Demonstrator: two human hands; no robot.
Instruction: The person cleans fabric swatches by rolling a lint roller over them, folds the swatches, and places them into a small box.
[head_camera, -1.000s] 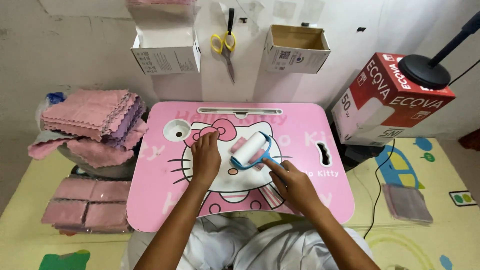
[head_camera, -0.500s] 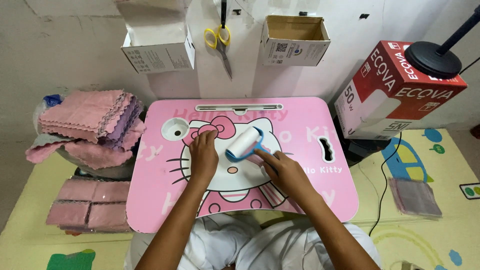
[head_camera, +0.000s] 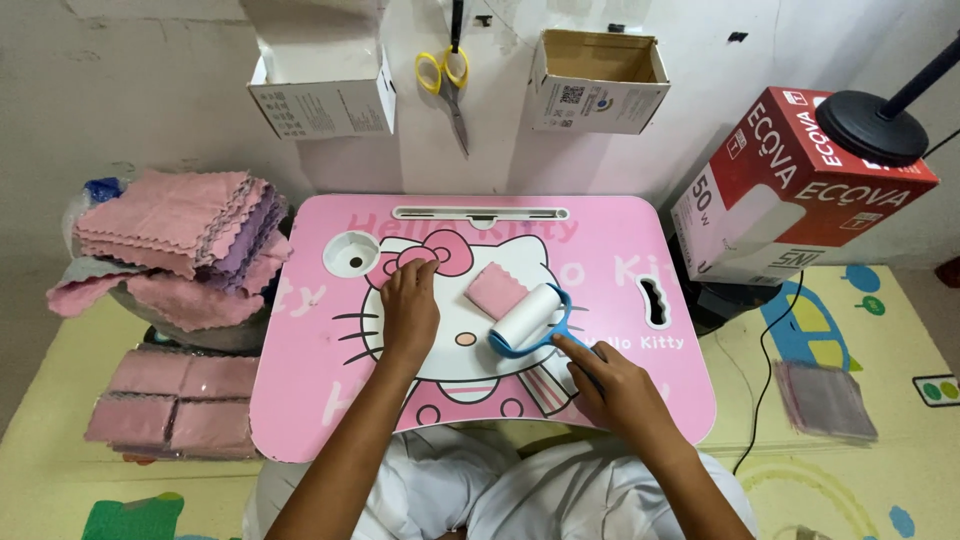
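Your right hand (head_camera: 615, 385) is curled around the blue handle of a lint roller (head_camera: 530, 318), fingers wrapped on the grip, with the white roll lying on the pink bench (head_camera: 300, 400) near its middle. The roll sits tilted, its far end touching the near right corner of a small pink cloth (head_camera: 496, 288) that lies flat on the bench, a little toward the far edge. Your left hand (head_camera: 410, 310) rests palm down on the bench just left of that cloth, fingers together and pointing to the far edge; you are pressing on the bench top, and whether the fingertips touch the cloth's edge cannot be told.

Off the bench's left edge, a pile of pink and lilac cloths (head_camera: 170, 240) is heaped loosely, and nearer to you on the floor mat lie packed flat pink cloths (head_camera: 165, 405) in a neat block. Off the right edge, a folded greyish cloth (head_camera: 825, 400) lies on the mat, with a black cable running past it. Beyond the far right corner stands a red and white carton (head_camera: 790, 190), with a black lamp base (head_camera: 870, 125) on top. On the wall past the far edge hang two open cardboard boxes (head_camera: 595, 80) and, between them, yellow-handled scissors (head_camera: 447, 80) pointing down.
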